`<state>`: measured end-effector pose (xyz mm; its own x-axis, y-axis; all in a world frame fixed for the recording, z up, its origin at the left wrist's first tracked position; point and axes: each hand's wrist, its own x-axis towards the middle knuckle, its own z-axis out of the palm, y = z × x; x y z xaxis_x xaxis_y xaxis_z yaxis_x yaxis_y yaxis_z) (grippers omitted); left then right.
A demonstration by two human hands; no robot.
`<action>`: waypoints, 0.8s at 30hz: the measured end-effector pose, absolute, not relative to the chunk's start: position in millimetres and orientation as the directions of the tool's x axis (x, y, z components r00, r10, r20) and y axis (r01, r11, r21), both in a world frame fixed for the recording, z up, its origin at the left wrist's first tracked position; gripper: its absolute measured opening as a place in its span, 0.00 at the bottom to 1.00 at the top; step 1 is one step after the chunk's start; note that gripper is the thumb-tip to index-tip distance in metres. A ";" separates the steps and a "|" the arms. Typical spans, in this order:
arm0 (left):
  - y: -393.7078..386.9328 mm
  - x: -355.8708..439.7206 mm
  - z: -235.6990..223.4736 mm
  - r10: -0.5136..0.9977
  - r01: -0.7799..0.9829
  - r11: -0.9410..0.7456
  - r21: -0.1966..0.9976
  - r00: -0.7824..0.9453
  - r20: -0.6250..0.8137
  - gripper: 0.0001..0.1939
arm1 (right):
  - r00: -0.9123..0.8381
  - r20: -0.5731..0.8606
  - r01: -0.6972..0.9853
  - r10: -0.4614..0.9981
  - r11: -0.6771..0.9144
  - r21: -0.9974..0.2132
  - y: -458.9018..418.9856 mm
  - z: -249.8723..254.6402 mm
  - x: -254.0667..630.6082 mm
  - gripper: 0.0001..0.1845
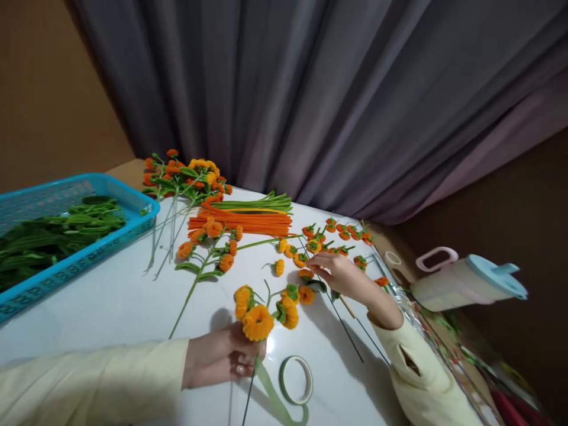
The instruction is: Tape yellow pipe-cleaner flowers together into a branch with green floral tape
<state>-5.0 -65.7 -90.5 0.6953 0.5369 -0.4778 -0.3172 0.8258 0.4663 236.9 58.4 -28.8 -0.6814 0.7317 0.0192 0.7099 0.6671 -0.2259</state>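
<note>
My left hand (235, 354) is closed around the dark wire stem (249, 393) of a spray of fuzzy yellow-orange flowers (258, 323), held upright above the white table. A strip of translucent green floral tape (271, 387) hangs from the stem below my fingers and trails beside its roll (296, 380). My right hand (331, 269) reaches over loose flower heads, its fingers stretched and slightly apart. Its fingertips are beside an orange-yellow flower head (300, 260), with another flower head (306, 274) just below them; whether they touch either is unclear.
A blue basket (133, 222) of green leaves stands at left. Finished orange flower stems (177, 174) lie at the back, beside orange pipe cleaners (248, 223) and green ones (261, 204). One flower branch (197, 281) lies centre left. A tumbler (465, 284) is at right.
</note>
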 end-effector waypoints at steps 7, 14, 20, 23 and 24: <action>-66.6 -6.4 -97.3 0.550 -0.352 0.824 0.445 0.688 -0.473 0.17 | -0.544 0.139 0.793 0.828 0.561 -0.238 50.5 -29.5 264.1 0.11; -65.8 -8.0 -102.7 0.556 -0.347 0.808 0.476 0.715 -0.424 0.20 | -0.464 0.281 0.794 0.840 0.535 -0.289 17.8 -72.1 253.8 0.14; -67.6 -7.0 -95.1 0.555 -0.331 0.796 0.507 0.733 -0.394 0.14 | -0.490 0.312 0.734 0.814 0.578 -0.357 -14.0 -94.8 238.3 0.16; -66.7 -4.3 -89.2 0.554 -0.326 0.780 0.535 0.757 -0.347 0.18 | -0.531 0.345 0.712 0.774 0.628 -0.313 -28.2 -100.6 227.6 0.18; -66.9 -3.5 -89.3 0.552 -0.329 0.772 0.544 0.770 -0.318 0.21 | -0.556 0.350 0.704 0.754 0.651 -0.284 -31.8 -101.9 224.9 0.18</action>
<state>-3.5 -66.9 -89.3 0.7704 0.5524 -0.3182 -0.3286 0.7718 0.5444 224.9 -31.8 -101.9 -0.5556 0.7542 0.3499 0.7043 0.6506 -0.2840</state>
